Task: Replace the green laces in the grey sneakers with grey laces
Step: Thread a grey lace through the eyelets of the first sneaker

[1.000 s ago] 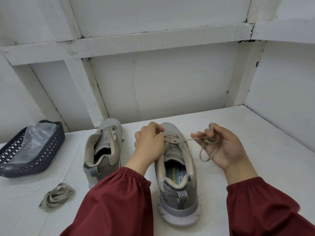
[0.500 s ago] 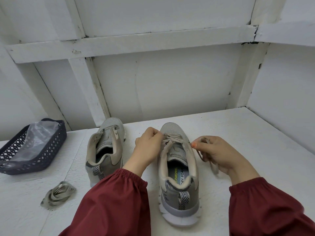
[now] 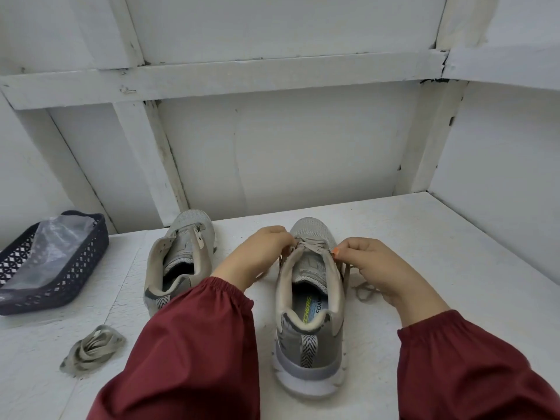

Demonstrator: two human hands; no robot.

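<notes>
Two grey sneakers stand heel toward me on the white table. The right sneaker (image 3: 309, 301) has a grey lace (image 3: 312, 245) threaded through its lowest eyelets. My left hand (image 3: 257, 256) pinches the lace at the shoe's left eyelet row. My right hand (image 3: 372, 268) pinches it at the right eyelet row, and the loose end (image 3: 363, 291) trails on the table under that hand. The left sneaker (image 3: 178, 259) has no lace. A bundled greenish lace (image 3: 92, 350) lies at the front left.
A dark blue mesh basket (image 3: 72, 277) holding a clear plastic bag (image 3: 51, 250) sits at the far left. White walls with beams close the table at the back and on the right. Bare table surface (image 3: 454, 253) extends right of the shoes.
My right hand has come in from the right, where it held the lace pulled out, to the shoe's right eyelet row. The left hand stays at the left eyelets.
</notes>
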